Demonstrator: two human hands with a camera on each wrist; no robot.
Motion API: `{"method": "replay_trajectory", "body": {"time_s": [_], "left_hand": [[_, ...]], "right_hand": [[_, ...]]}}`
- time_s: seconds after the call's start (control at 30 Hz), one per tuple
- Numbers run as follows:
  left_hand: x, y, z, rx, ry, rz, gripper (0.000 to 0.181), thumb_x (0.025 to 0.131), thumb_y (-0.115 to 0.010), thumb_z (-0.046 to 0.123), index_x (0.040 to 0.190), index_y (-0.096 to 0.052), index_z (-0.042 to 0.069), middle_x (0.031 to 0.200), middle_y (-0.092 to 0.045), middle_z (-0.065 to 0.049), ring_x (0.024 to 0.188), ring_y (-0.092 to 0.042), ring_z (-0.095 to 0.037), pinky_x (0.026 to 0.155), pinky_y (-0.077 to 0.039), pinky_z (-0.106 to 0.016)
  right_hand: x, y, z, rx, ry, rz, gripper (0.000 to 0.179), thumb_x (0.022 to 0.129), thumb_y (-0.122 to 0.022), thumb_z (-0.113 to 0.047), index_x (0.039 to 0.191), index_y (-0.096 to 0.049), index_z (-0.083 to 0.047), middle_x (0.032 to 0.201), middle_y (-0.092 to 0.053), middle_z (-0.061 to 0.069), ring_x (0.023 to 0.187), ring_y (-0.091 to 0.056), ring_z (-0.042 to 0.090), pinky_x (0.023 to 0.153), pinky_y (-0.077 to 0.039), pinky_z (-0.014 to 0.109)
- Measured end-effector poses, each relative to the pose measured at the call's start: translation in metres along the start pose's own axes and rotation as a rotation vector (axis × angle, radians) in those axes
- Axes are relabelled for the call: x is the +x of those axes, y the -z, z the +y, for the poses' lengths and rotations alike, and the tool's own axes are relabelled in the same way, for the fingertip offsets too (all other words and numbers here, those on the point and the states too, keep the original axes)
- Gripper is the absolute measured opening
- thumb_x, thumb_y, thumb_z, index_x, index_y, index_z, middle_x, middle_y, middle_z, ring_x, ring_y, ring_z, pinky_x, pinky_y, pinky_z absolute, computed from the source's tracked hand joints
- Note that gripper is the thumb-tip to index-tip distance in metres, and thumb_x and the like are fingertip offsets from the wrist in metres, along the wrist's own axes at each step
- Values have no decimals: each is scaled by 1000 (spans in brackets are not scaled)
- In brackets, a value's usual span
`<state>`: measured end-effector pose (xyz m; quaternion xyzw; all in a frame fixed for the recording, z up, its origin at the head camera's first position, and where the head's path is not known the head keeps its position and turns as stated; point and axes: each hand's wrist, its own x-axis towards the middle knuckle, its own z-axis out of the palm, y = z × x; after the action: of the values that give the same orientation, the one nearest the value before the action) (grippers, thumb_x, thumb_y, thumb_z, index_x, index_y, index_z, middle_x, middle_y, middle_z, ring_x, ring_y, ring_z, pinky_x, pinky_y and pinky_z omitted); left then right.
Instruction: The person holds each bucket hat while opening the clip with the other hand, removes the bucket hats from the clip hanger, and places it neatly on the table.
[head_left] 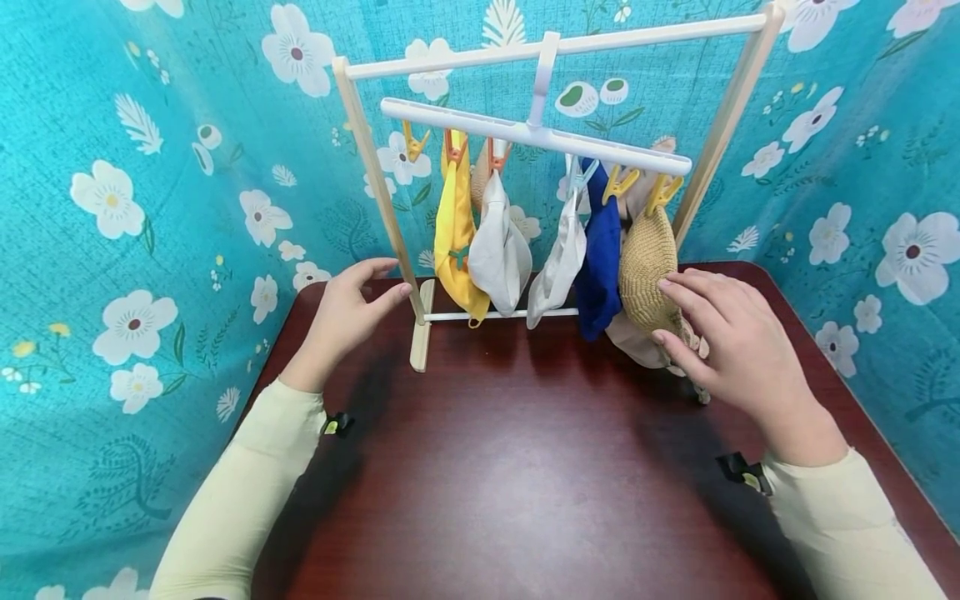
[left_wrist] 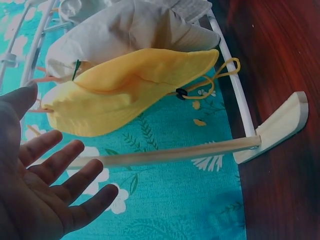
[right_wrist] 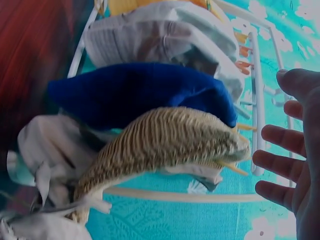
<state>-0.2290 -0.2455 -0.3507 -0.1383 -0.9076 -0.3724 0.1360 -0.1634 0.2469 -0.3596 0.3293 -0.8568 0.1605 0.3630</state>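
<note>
A white clip hanger (head_left: 480, 121) hangs tilted from a rack, lower at its right end. Several hats dangle from its coloured clips: a yellow hat (head_left: 453, 229) with a cord, a pale grey hat (head_left: 498, 254), a second pale hat (head_left: 558, 267), a blue hat (head_left: 598, 267) and a woven straw hat (head_left: 648, 267). My left hand (head_left: 345, 317) is beside the rack's left wooden post, fingers spread and holding nothing. On the other side, my right hand (head_left: 738, 346) overlaps the straw hat's edge in the head view; the right wrist view shows its fingers extended, apart from that hat.
The rack has wooden side posts (head_left: 726, 125), a white top rail (head_left: 637, 37) and a wooden foot (head_left: 422, 333) on the dark red table (head_left: 517, 475). Beige fabric (head_left: 636, 342) lies behind the straw hat. A flowered turquoise cloth (head_left: 187, 250) surrounds the table.
</note>
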Motion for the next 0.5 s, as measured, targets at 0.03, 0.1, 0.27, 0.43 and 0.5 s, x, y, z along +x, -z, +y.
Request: {"method": "replay_trajectory", "body": {"time_s": [0.03, 0.1, 0.27, 0.43, 0.5], "left_hand": [[1, 0, 1, -7, 1, 3, 61, 92, -74, 51, 139, -64, 13, 136, -66, -8, 127, -60, -28, 101, -51, -52], [2, -1, 3, -15, 1, 9, 61, 92, -73, 52, 138, -65, 13, 135, -67, -8, 127, -61, -28, 101, -50, -53], [5, -5, 11, -17, 8, 29, 60, 91, -71, 58, 136, -66, 19, 134, -68, -4, 125, -62, -22, 101, -51, -49], [12, -7, 19, -48, -9, 57, 59, 90, -71, 60, 135, -66, 22, 133, -68, -2, 123, -63, -18, 98, -54, -46], [14, -7, 22, -52, -15, 61, 58, 90, -71, 59, 135, -66, 22, 133, -68, 0, 123, -63, -17, 97, -54, -45]], "right_hand": [[1, -1, -2, 3, -3, -2, 63, 100, -55, -56, 139, -64, -6, 135, -64, 19, 123, -58, 42, 118, -36, 45], [3, -3, -6, 10, -4, -7, 63, 100, -54, -55, 139, -63, -6, 136, -64, 19, 124, -58, 42, 118, -36, 46], [7, -10, -13, 28, 0, -18, 63, 101, -52, -56, 139, -63, -7, 135, -64, 19, 123, -58, 40, 116, -37, 47], [11, -18, -20, 58, 15, -35, 60, 101, -53, -53, 140, -63, -7, 134, -64, 18, 122, -58, 39, 112, -40, 49], [13, -21, -23, 69, 20, -41, 59, 102, -54, -51, 140, -62, -7, 134, -64, 17, 123, -58, 38, 110, -40, 51]]}}
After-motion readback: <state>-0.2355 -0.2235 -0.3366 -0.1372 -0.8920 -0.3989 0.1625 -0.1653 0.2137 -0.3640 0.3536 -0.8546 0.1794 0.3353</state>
